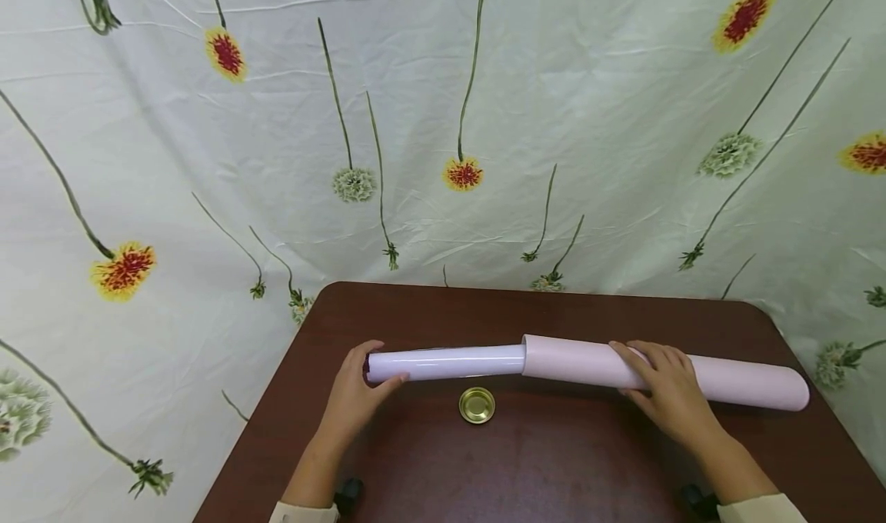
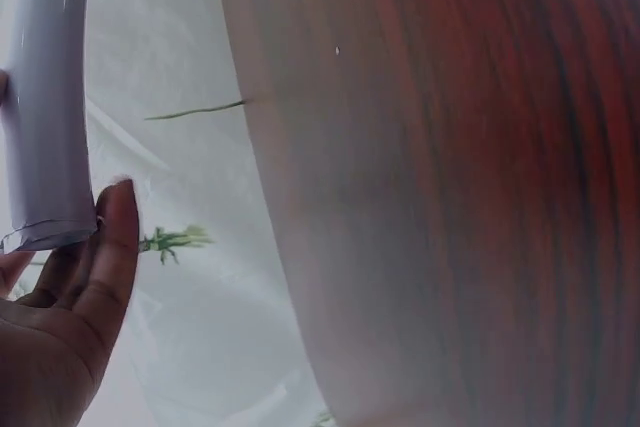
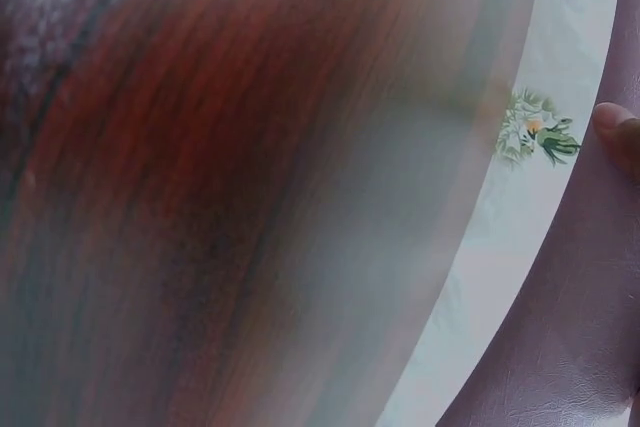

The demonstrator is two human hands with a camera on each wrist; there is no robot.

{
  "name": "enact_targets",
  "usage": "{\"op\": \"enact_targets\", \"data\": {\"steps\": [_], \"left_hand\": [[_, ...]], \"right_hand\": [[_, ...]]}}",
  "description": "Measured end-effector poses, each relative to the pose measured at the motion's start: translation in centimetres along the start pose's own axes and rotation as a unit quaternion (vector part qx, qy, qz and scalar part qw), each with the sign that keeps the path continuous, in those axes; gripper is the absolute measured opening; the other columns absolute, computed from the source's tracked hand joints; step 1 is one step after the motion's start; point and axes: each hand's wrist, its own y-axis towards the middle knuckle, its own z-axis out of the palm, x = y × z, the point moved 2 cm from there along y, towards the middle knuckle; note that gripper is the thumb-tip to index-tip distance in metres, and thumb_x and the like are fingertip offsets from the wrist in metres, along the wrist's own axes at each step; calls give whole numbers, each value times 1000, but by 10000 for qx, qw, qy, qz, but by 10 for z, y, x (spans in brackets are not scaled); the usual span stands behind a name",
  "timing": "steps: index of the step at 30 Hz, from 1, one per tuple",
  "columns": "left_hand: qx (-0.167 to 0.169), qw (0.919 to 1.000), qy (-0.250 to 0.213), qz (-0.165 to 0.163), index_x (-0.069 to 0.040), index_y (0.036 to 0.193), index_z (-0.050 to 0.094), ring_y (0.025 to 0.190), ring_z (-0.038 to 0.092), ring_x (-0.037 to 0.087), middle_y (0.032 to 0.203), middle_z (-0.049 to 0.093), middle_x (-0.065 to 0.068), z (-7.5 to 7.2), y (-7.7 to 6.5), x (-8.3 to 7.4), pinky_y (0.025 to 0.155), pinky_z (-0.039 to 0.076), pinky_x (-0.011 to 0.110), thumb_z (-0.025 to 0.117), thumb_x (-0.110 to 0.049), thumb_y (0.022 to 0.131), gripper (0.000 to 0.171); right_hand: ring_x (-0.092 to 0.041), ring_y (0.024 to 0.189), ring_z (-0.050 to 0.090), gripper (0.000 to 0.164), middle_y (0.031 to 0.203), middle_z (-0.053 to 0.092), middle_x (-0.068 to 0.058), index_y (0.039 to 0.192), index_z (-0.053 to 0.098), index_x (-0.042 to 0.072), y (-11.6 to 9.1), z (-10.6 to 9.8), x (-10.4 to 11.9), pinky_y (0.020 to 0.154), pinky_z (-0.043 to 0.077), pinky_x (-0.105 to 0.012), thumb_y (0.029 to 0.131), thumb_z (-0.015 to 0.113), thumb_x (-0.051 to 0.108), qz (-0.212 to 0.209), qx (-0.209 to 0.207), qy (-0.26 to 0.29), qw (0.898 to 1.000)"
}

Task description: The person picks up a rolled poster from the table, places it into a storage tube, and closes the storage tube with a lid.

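Note:
A glossy white rolled sheet [image 1: 450, 363] lies across, its right end inside the open mouth of a pale pink tube [image 1: 751, 383]. My left hand [image 1: 353, 400] holds the roll's left end between thumb and fingers. In the left wrist view, that hand [image 2: 75, 327] is at the end of the roll [image 2: 48, 97]. Round the middle of the tube curls my right hand [image 1: 667, 392]. The right wrist view catches the tube [image 3: 560, 317] and only one fingertip [image 3: 612, 122] clearly. How far the roll reaches inside the tube is hidden.
A small round gold cap [image 1: 477, 405] sits on the dark brown table [image 1: 554, 461], just in front of the roll. The table's rounded far edge meets a white flowered cloth [image 1: 415, 123] hung behind. The tube's closed right end is near the table's right edge.

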Motion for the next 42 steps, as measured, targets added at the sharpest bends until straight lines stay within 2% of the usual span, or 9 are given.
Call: {"op": "enact_targets", "data": {"steps": [2, 4, 6, 9, 12, 20, 29, 38, 42], "left_hand": [[-33, 9999, -105, -120, -9, 137, 53, 114, 59, 30, 136, 58, 16, 1, 0, 0, 95, 50, 47, 89, -34, 77, 74], [-19, 9993, -261, -264, -10, 137, 52, 107, 60, 27, 129, 62, 15, 2, -1, 2, 89, 52, 40, 88, -34, 78, 73], [19, 9978, -509, -431, -12, 136, 51, 101, 62, 24, 125, 64, 13, 4, -2, 3, 83, 53, 31, 88, -32, 79, 71], [59, 9943, -902, -574, -13, 136, 50, 103, 65, 23, 125, 66, 13, 6, -2, 5, 80, 54, 23, 87, -30, 81, 68], [23, 9917, -1124, -620, -13, 136, 52, 106, 67, 25, 127, 65, 15, 6, -2, 5, 80, 55, 22, 86, -28, 82, 66], [-4, 9901, -1251, -634, -12, 144, 53, 118, 61, 27, 137, 51, 11, 5, -1, 5, 89, 55, 24, 82, -24, 86, 65], [66, 9877, -1446, -586, -13, 147, 51, 125, 60, 28, 139, 51, 11, 7, -2, 5, 96, 55, 29, 78, -17, 90, 64], [81, 9840, -1689, -568, -13, 145, 53, 125, 61, 28, 138, 54, 12, 9, -3, 3, 90, 54, 18, 77, -17, 91, 59], [122, 9823, -1769, -595, -13, 145, 54, 127, 60, 28, 137, 54, 11, 10, -4, 2, 91, 54, 19, 76, -16, 92, 57]], "right_hand": [[-42, 114, 53, 69, 127, 58, -16, 148, 51, 23, 0, 0, 1, 97, 35, -63, 88, 66, 53, 26, 18, -26, 10000], [-41, 114, 53, 79, 127, 58, -15, 148, 51, 23, -1, 1, 1, 97, 35, -63, 78, 84, 36, 65, 40, -55, 10000], [-41, 114, 53, 92, 127, 59, -15, 148, 51, 22, -1, 1, 2, 97, 35, -63, 65, 92, 18, 101, 47, -73, 9999], [-40, 114, 53, 92, 126, 59, -15, 147, 52, 22, -1, 2, 2, 97, 34, -63, 64, 93, 16, 130, 54, -75, 9999], [-40, 113, 53, 92, 126, 59, -15, 146, 52, 22, -2, 3, 3, 97, 34, -62, 64, 93, 16, 138, 52, -56, 9999], [-41, 113, 53, 90, 126, 59, -15, 146, 53, 21, -5, 6, 4, 96, 35, -63, 65, 93, 17, 193, 35, -48, 9998], [-39, 114, 53, 89, 126, 59, -14, 144, 55, 20, -6, 9, 6, 97, 34, -62, 64, 93, 15, 252, 38, 25, 9997], [-38, 114, 53, 90, 127, 59, -14, 145, 54, 22, -6, 12, 10, 96, 35, -62, 64, 93, 15, 280, 87, 39, 9996], [-38, 113, 53, 90, 127, 59, -13, 144, 55, 21, -6, 14, 11, 96, 36, -62, 63, 93, 15, 233, 75, 57, 9997]]}}
